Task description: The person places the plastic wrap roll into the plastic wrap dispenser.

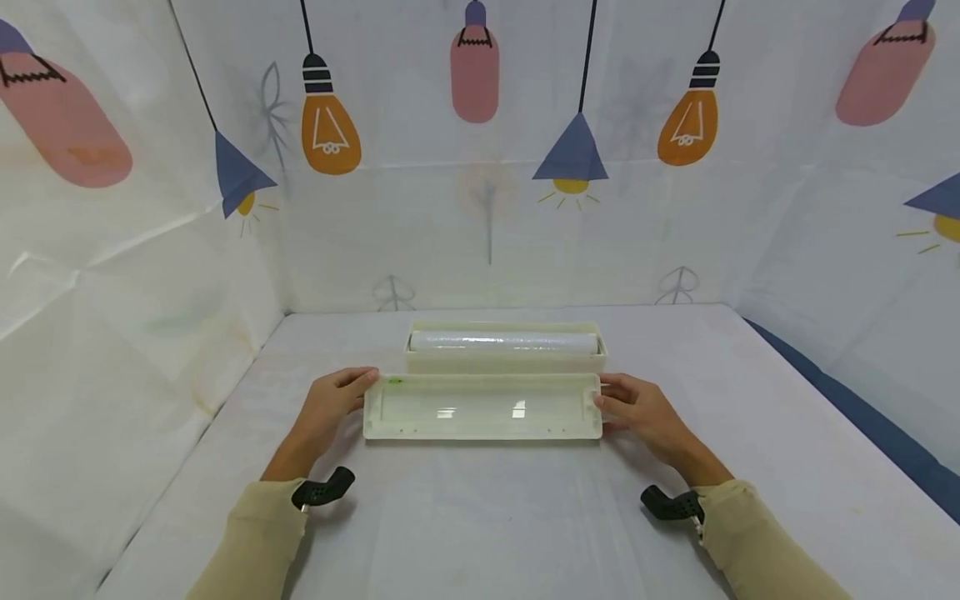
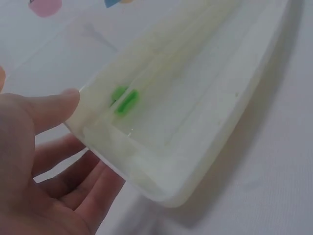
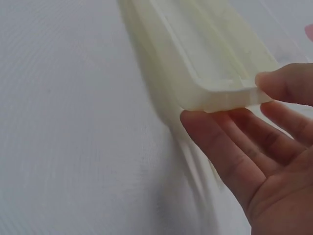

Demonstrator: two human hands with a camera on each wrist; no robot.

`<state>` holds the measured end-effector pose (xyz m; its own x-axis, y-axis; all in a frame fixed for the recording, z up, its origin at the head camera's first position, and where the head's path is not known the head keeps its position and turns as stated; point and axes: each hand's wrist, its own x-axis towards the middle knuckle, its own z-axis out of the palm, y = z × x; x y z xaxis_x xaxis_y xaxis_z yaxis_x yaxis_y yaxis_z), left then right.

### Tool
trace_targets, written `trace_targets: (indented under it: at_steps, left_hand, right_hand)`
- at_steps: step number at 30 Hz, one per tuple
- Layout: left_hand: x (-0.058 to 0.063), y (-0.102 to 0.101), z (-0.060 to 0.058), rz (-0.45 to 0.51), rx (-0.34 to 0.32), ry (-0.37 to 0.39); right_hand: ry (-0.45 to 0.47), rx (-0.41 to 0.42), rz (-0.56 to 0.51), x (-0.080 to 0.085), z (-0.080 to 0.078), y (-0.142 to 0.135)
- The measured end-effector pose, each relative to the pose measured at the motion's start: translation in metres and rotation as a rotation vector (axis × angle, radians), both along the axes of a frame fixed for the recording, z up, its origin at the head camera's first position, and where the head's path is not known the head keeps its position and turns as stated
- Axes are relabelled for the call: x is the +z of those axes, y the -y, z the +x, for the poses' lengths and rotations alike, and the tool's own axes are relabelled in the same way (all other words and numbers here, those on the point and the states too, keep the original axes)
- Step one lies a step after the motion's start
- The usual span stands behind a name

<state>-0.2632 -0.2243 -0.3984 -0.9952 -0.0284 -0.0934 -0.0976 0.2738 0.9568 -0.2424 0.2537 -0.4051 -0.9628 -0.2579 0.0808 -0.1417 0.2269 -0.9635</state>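
Observation:
A long cream lid with a clear window [image 1: 480, 408] is held between both hands, tilted up in front of a matching box. My left hand [image 1: 330, 408] grips its left end, thumb on the rim and fingers beneath, as the left wrist view shows. My right hand [image 1: 648, 417] pinches the other end between thumb and fingers. A small green piece [image 2: 126, 100] shows near the lid's left end. Behind the lid stands the open cream box [image 1: 506, 364], with a roll of clear film [image 1: 510, 342] lying in it.
The table wears a white cover [image 1: 480, 525]. White sheets printed with lamps and bulbs [image 1: 480, 225] hang at the back and both sides. Along the right table edge runs dark blue cloth [image 1: 862, 417]. Each wrist carries a black camera mount [image 1: 322, 489].

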Motion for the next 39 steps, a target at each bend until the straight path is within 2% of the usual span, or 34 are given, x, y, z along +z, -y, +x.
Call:
trace_targets:
  at_steps: [2, 9, 16, 22, 31, 39]
  left_hand:
    - [0.001, -0.001, -0.001, 0.023, -0.009, 0.018]
    - [0.004, -0.006, 0.000, -0.026, -0.025, 0.100]
    - [0.011, -0.010, 0.004, -0.078, -0.072, 0.076]
    - [0.012, -0.013, 0.005, -0.077, -0.069, 0.065]
    - [0.016, -0.017, 0.002, -0.051, -0.084, -0.040]
    - [0.022, -0.024, -0.002, -0.022, -0.106, -0.163]
  right_hand:
    - [-0.028, 0.001, -0.014, 0.001, 0.000, 0.000]
    - [-0.090, -0.043, -0.024, 0.004, 0.000, 0.000]
    - [-0.151, -0.088, -0.045, 0.006, 0.001, 0.000]
    - [-0.163, -0.108, -0.039, 0.007, 0.000, -0.001]
    - [-0.151, -0.152, -0.014, 0.015, 0.000, 0.000]
    - [-0.121, -0.166, 0.015, 0.026, -0.005, -0.003]
